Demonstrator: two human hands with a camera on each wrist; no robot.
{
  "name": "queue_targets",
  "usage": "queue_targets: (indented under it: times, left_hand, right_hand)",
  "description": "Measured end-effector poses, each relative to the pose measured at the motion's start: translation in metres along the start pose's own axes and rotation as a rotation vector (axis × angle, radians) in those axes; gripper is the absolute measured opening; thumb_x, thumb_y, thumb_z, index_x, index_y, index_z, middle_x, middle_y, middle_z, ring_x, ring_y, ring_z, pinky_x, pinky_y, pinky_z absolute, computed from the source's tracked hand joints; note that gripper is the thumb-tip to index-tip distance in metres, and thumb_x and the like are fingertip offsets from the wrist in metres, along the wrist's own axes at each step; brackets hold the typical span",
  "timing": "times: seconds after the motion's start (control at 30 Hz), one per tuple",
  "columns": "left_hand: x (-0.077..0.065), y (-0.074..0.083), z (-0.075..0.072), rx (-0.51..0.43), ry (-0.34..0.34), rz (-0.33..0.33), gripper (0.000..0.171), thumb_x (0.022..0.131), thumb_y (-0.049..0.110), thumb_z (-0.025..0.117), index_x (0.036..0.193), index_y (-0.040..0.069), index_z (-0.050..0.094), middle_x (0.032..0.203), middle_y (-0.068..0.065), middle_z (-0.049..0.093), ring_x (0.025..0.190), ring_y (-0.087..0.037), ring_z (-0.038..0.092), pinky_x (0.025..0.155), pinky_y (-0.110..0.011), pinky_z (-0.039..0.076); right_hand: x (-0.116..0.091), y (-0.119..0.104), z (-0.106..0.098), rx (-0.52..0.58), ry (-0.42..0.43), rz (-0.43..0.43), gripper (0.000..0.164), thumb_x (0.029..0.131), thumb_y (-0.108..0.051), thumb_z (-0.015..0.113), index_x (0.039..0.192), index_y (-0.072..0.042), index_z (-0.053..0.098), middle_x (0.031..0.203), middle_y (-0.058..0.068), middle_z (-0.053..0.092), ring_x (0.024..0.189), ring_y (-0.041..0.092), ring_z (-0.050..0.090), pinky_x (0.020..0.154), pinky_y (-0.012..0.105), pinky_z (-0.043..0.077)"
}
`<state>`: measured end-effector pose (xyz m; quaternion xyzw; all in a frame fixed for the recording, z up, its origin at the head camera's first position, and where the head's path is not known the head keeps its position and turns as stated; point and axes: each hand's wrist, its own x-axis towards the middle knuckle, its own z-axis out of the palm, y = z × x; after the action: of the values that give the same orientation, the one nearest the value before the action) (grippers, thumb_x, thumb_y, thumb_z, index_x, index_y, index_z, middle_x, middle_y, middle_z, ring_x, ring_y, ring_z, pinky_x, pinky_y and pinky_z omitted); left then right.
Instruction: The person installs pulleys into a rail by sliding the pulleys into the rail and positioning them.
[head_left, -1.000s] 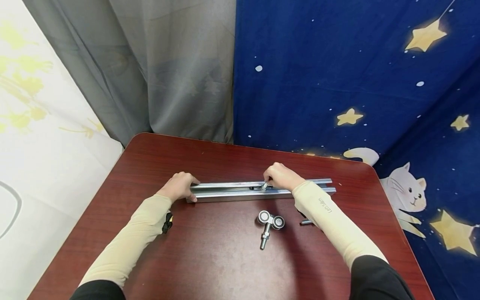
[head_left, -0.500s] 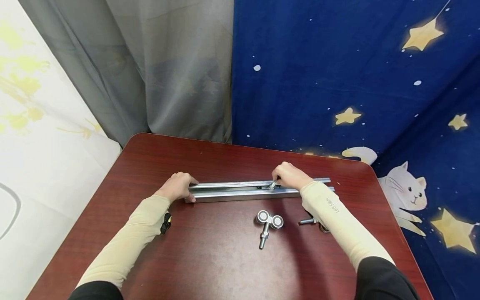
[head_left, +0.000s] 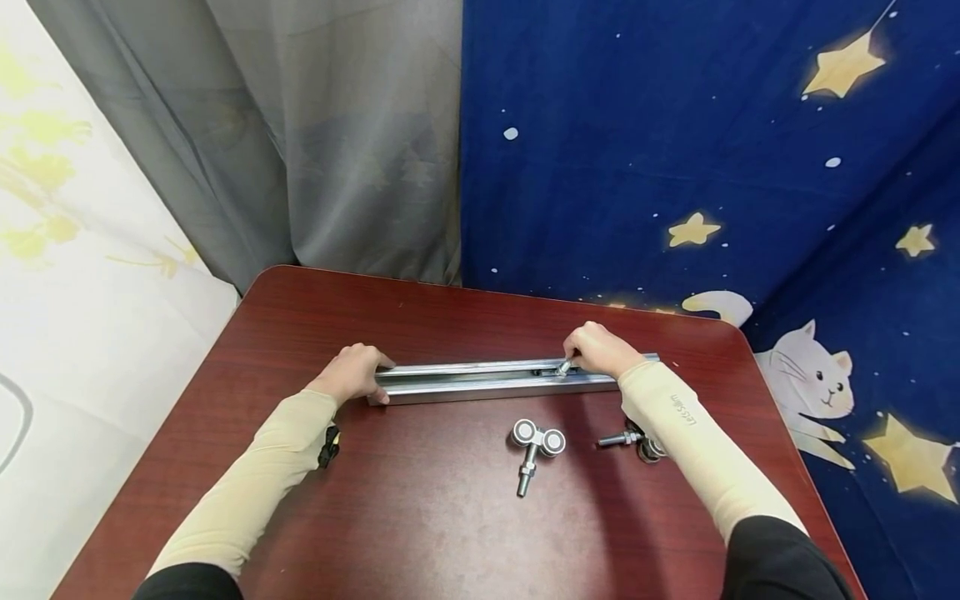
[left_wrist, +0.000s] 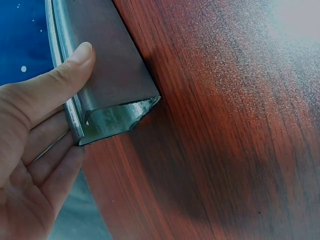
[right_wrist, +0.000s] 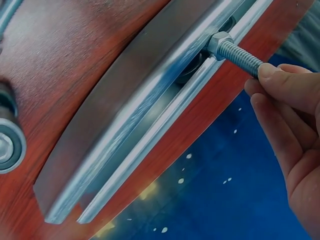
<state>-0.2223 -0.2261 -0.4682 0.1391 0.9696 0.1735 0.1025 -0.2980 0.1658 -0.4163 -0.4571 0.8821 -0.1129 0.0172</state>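
A metal C-channel track (head_left: 465, 388) lies across the table with its slot facing up. My left hand (head_left: 355, 373) grips its left end; in the left wrist view the thumb (left_wrist: 80, 55) presses one side wall and the fingers pass round the other. Inside the track sits a roller trolley, its wheels mostly hidden below the lips. Its threaded bolt (right_wrist: 242, 56) with a hex nut (right_wrist: 220, 44) sticks up through the slot. My right hand (head_left: 597, 348) pinches the bolt's end between thumb and fingertips, right of the track's middle.
On the table (head_left: 420, 500) in front of the track lies a second roller trolley (head_left: 531, 450), bolt toward me. A third trolley (head_left: 622, 439) lies to its right, partly under my right forearm. Grey and blue curtains (head_left: 600, 167) hang behind the far edge.
My right hand has slid the trolley by its bolt to the right along the track. More of the third trolley shows as the forearm shifts right. The left hand keeps its grip.
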Motion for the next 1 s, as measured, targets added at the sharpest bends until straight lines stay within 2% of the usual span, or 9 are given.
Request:
queue_targets:
  times: [0.4,0.67,1.0]
  left_hand:
    - [0.005,0.002,0.003,-0.017,0.0,0.013,0.056,0.057,0.025,0.085,0.107,0.005,0.068,0.103,-0.012,0.066,0.097,-0.03,0.059,0.084,-0.045,0.046]
    - [0.002,-0.001,0.002,-0.007,0.003,0.006,0.058,0.056,0.026,0.085,0.107,0.005,0.067,0.103,-0.013,0.066,0.096,-0.031,0.059,0.083,-0.046,0.046]
    - [0.001,-0.003,0.002,0.017,0.027,0.018,0.057,0.054,0.027,0.085,0.105,0.008,0.069,0.101,-0.012,0.067,0.093,-0.033,0.06,0.08,-0.047,0.047]
  right_hand:
    - [-0.014,0.014,-0.003,-0.01,-0.004,0.05,0.016,0.061,0.01,0.067,0.057,-0.005,0.063,0.055,-0.005,0.055,0.052,0.008,0.044,0.051,0.025,0.042]
    - [-0.02,0.02,-0.004,0.004,-0.029,0.094,0.015,0.064,0.01,0.066,0.06,-0.004,0.065,0.058,-0.002,0.059,0.054,0.008,0.046,0.053,0.025,0.042]
    - [-0.036,0.036,-0.008,-0.025,-0.017,0.159,0.015,0.063,0.008,0.069,0.059,-0.005,0.064,0.057,-0.004,0.058,0.053,0.009,0.045,0.052,0.027,0.043]
